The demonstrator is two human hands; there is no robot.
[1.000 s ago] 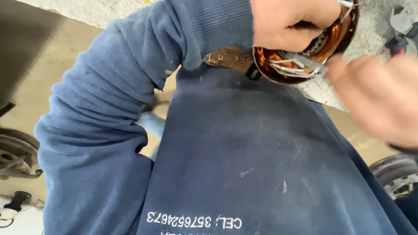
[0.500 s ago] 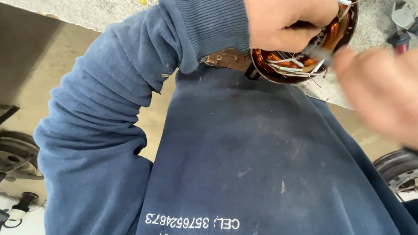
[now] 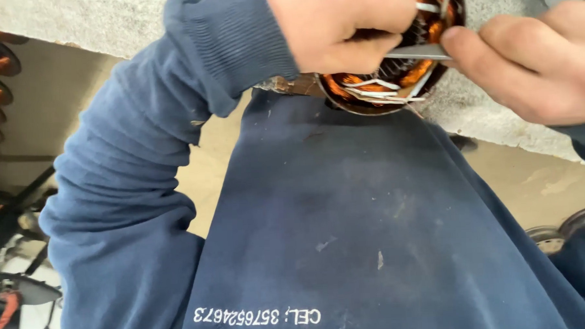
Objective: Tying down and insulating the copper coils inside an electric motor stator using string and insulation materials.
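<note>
2 hands [image 3: 339, 23], 1 stator [image 3: 393, 83], perhaps 1 blade [image 3: 418, 52].

The right hand [image 3: 535, 65] has come in to pinch the flat strip [image 3: 410, 52].

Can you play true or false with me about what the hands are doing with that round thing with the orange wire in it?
1. The left hand grips the round motor part from above. True.
2. The right hand is empty. False: its fingers pinch a thin flat metal strip that reaches into the part.
3. The wire coils inside are orange-copper coloured. True.
4. The person wears a red sweater. False: the sweater is dark blue.
5. The part lies on the floor. False: it sits at the edge of a grey stone slab.
</note>
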